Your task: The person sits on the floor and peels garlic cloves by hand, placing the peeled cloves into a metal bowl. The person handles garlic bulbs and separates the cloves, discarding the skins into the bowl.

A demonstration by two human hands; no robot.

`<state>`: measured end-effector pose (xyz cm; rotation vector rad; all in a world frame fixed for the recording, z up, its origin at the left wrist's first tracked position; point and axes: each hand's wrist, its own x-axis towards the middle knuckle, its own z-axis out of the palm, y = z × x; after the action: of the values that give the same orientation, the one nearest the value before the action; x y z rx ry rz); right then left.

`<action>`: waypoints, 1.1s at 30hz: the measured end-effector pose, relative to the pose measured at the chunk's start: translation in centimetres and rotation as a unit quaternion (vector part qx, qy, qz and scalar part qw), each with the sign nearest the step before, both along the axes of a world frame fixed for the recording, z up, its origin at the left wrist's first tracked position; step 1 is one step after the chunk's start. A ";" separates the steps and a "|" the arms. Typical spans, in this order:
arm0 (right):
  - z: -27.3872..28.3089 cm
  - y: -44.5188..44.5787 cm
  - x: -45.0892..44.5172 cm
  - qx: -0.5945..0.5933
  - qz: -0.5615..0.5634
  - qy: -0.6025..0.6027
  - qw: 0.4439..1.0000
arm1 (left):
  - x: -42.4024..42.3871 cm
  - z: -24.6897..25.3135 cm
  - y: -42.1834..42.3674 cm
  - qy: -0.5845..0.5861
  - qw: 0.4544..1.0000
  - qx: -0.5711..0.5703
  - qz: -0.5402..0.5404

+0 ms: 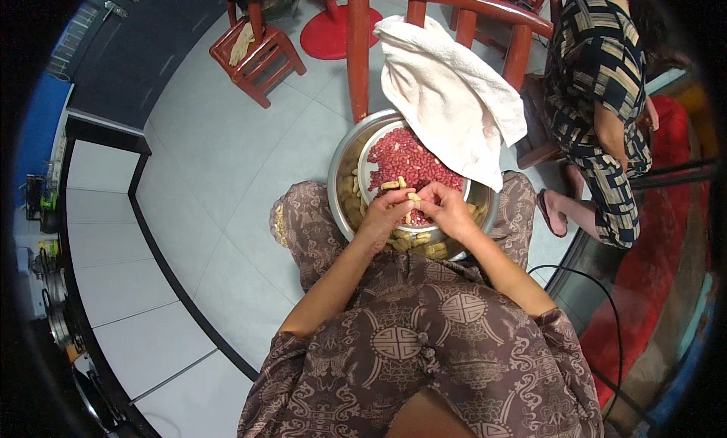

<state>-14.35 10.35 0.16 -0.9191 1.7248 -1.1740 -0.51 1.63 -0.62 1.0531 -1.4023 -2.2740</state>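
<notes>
Between the fingertips of both hands is a pale peanut pod point(414, 197). My left hand point(384, 215) pinches it from the left, and my right hand point(447, 206) from the right. Below them, red-skinned peanut kernels point(414, 160) fill much of a white plate or shallow bowl point(364, 154). A few unshelled pods point(390, 185) lie on the kernels near my left fingers. The white dish sits inside a wide stainless steel basin point(339, 209) at my lap. More pods or shells point(420, 239) show in the basin around the dish.
A white towel point(448, 91) hangs over a red wooden chair point(358, 52) and covers part of the basin's far side. Another person point(596, 97) sits at the right. A small wooden stool point(258, 57) stands at the far left. White cabinets point(130, 279) line the left side.
</notes>
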 end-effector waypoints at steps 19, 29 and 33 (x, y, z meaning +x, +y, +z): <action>2.0 0.6 -1.0 -0.014 0.032 -0.195 0.980 | -0.5 3.8 -0.7 -0.038 0.991 -0.089 -0.089; -0.4 0.2 -0.1 -0.071 -0.074 -0.227 0.969 | -1.2 0.8 0.7 0.000 0.989 -0.147 -0.007; -0.8 0.0 0.3 -0.061 -0.108 -0.265 0.956 | -1.5 0.8 0.9 -0.002 0.988 -0.156 0.007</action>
<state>-14.04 10.32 -0.67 -0.4277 1.3445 -1.5209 -2.03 2.57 0.17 0.9610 -1.6757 -1.9574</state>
